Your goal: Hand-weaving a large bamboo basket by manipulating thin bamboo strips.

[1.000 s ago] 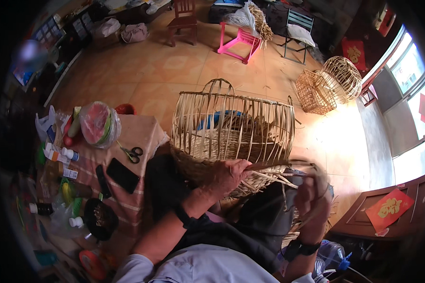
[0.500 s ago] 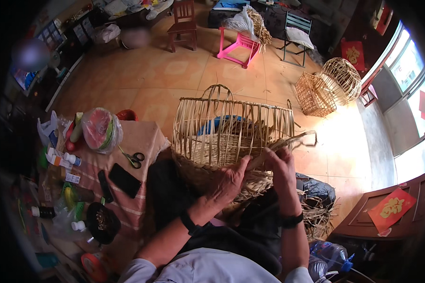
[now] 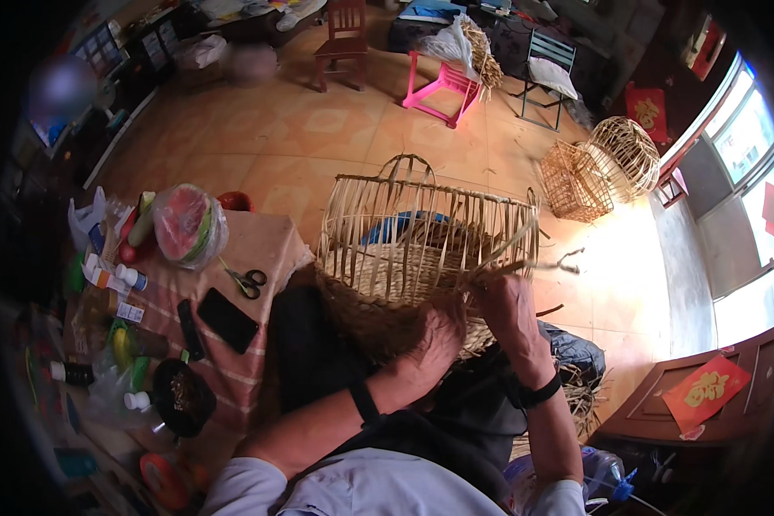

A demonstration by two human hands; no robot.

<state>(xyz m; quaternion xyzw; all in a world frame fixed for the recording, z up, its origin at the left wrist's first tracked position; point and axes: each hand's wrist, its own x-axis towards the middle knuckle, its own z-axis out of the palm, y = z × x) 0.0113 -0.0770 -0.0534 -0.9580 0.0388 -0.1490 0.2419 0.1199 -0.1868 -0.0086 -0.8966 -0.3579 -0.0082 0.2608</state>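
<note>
A half-woven straw basket (image 3: 378,279) rests against my lap, its lower wall densely woven and its upper stakes standing open below a rim with a looped handle. My left hand (image 3: 439,340) is closed on the near side of the weave, its fingertips partly hidden. Just beside it, my right hand (image 3: 509,316) pinches a twisted straw strand (image 3: 546,265) whose loose end juts out to the right. Something blue (image 3: 400,225) shows through the basket's stakes, next to more dry straw.
On my left, a cloth-covered table (image 3: 262,232) carries scissors (image 3: 248,282), a black phone (image 3: 227,320), a wrapped watermelon (image 3: 185,225) and bottles. Finished baskets (image 3: 574,181), a pink upturned stool (image 3: 443,86) and chairs stand across the floor. Plastic bottles (image 3: 606,469) lie at lower right.
My right hand has moved down and closer to my left, drawing the strand in toward the weave. My left hand has curled in at the basket wall. The view has shifted slightly.
</note>
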